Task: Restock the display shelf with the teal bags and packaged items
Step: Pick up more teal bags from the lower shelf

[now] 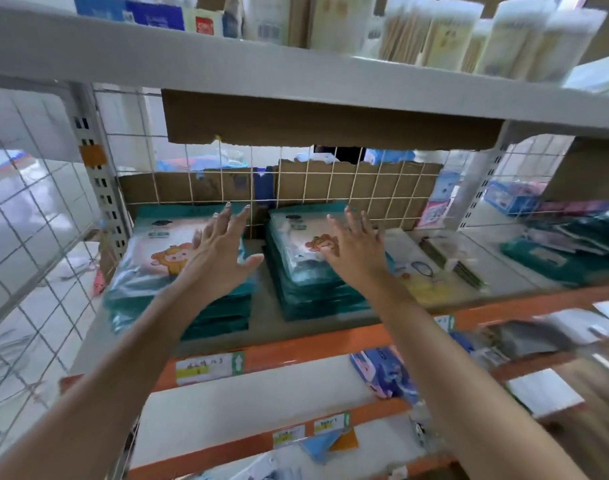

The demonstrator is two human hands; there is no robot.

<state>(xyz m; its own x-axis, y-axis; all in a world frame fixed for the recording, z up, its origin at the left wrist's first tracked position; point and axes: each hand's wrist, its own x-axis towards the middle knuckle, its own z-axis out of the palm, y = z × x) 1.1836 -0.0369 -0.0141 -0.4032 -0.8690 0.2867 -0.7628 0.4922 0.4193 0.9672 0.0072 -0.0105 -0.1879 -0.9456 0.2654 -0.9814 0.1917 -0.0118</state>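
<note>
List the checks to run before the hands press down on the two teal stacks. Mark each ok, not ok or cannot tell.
1. Left hand empty, fingers straight: ok.
2. Right hand empty, fingers straight: ok.
3. Left stack edges aligned: not ok, layers stagger.
4. Right stack behind the shelf front edge: ok.
5. Stacks apart, gap between them: ok.
6. Hands already touching the bags: cannot tell.
</note>
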